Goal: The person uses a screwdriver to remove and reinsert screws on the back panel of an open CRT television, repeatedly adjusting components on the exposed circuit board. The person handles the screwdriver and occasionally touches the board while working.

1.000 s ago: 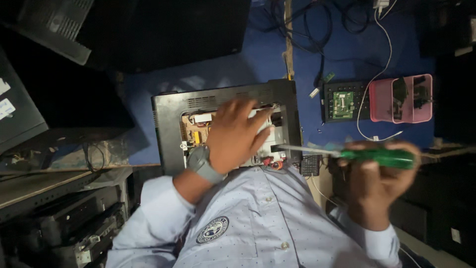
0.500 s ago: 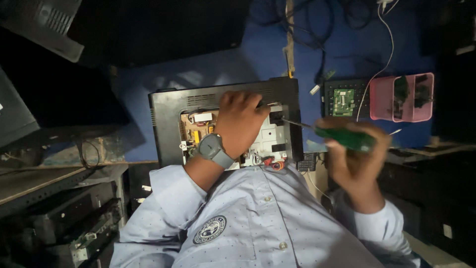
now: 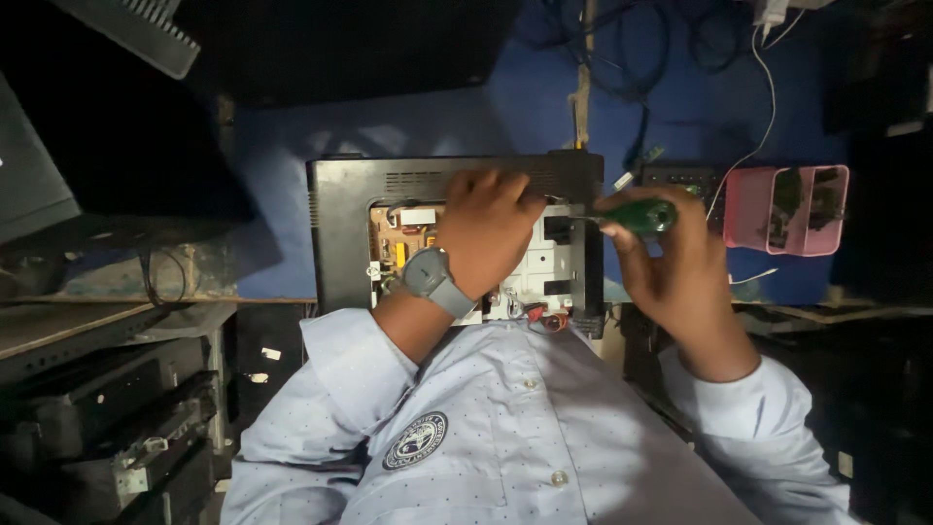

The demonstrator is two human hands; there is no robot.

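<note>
Black plastic device casing, opened, held upright at scene centre against lap; circuit boards exposed inside. Left hand laid flat over boards, fingers spread, nothing gripped; grey wristwatch worn. Green-handled screwdriver clasped in right hand, tip set at casing's right edge. Pink holder seen far right.

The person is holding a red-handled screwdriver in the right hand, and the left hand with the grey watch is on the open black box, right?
Not quite. In the head view the right hand holds a green-handled screwdriver, not red. The left hand with the grey watch does rest on the open black box.
</note>
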